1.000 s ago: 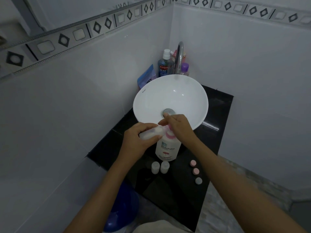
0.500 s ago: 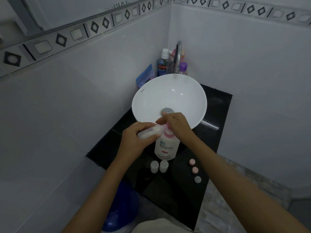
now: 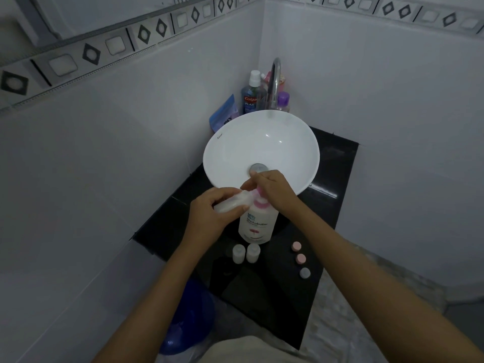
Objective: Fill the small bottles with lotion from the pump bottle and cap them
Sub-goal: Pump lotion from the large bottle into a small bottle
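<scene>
A white pump bottle (image 3: 258, 226) with a pink collar stands on the black counter (image 3: 275, 297) in front of the basin. My right hand (image 3: 272, 191) rests on top of its pump head, which is mostly hidden. My left hand (image 3: 212, 213) grips a small translucent bottle (image 3: 233, 203), tilted with its mouth at the pump's nozzle. Two other small white bottles (image 3: 246, 253) stand uncapped side by side just in front of the pump bottle. Three loose caps lie in a row to the right: two pink caps (image 3: 298, 252) and a grey cap (image 3: 304, 273).
A white round basin (image 3: 262, 142) with a chrome tap (image 3: 275, 79) fills the back of the counter. Behind it stand a mouthwash bottle (image 3: 251, 95), a purple-capped bottle (image 3: 283, 100) and a blue pouch (image 3: 225, 113). White tiled walls close both sides. A blue container (image 3: 191, 313) sits below left.
My hands and both bottles hold the same pose. Only the camera view has shifted slightly.
</scene>
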{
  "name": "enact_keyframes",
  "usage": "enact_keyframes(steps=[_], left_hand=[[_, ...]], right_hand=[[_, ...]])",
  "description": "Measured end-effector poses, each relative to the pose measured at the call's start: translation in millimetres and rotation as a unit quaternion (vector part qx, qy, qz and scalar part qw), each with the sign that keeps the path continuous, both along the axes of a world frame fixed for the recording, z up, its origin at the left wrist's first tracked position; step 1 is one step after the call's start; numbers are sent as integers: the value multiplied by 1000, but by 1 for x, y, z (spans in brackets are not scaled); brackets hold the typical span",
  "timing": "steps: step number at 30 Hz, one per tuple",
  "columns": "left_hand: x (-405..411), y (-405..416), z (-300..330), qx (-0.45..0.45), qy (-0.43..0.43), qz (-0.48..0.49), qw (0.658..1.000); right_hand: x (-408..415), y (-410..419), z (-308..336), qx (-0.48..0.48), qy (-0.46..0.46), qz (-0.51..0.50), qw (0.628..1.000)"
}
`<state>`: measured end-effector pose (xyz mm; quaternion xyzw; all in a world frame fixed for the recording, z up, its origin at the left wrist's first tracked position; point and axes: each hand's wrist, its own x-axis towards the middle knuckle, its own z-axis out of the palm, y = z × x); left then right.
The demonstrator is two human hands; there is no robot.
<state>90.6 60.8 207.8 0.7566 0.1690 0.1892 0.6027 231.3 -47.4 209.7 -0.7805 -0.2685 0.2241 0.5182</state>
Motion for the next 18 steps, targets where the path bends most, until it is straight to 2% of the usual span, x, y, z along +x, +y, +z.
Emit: enact_keyframes(steps=[7, 14, 18], left_hand=[[1, 2, 2, 6, -6, 1, 1000], [-1, -1, -3, 11, 16, -3, 1000], [0, 0, 4, 18, -4, 4, 1000]], right_hand=[[-3, 2, -5, 36, 7, -33, 999], [-5, 0, -11, 5, 16, -6, 1000], [-2, -1, 5, 24, 17, -2, 1000]])
